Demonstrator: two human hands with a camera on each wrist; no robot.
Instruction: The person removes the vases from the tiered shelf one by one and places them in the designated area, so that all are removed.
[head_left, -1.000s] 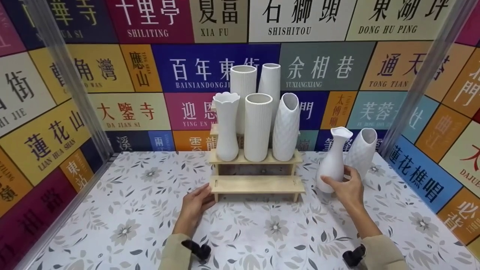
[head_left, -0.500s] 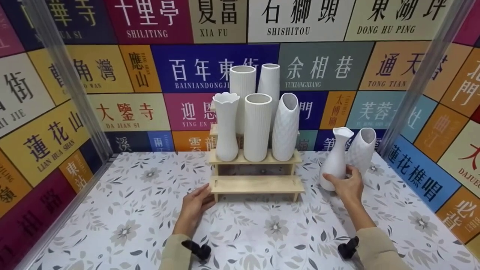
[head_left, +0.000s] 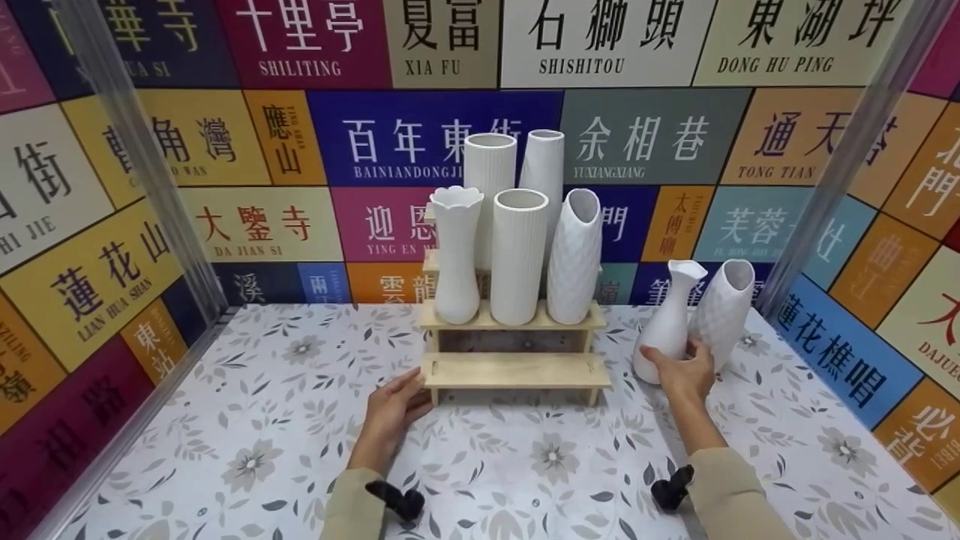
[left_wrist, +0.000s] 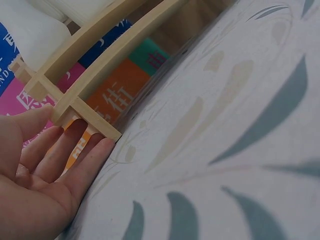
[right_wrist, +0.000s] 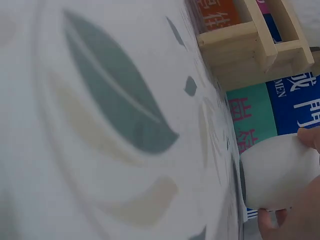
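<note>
In the head view my right hand (head_left: pixel 682 371) grips the lower body of a smooth white bottle-shaped vase (head_left: pixel 670 326) with a narrow neck and wavy flared rim. The right wrist view shows the rounded base of that vase (right_wrist: pixel 275 172) close to the tablecloth, thumb and fingers around it. Just right of it stands a white diamond-textured vase (head_left: pixel 727 307) with a slanted mouth. My left hand (head_left: pixel 390 409) holds the left end of the lowest step of a wooden tiered stand (head_left: pixel 517 369). In the left wrist view, thumb and fingertips (left_wrist: pixel 107 145) meet the stand's corner and leg.
On the stand's middle step are a scallop-rimmed vase (head_left: pixel 456 255), a ribbed cylinder vase (head_left: pixel 519 259) and a slanted-mouth textured vase (head_left: pixel 574 259). Behind them rise a ribbed vase (head_left: pixel 489 169) and a smooth tapered vase (head_left: pixel 543 165). A floral tablecloth (head_left: pixel 480 465) and printed walls (head_left: pixel 652 135) surround everything.
My right wrist and forearm have swung leftward, while the fingers keep their grip low on the bottle-shaped vase. That vase has shifted only slightly. My left hand stays at the stand.
</note>
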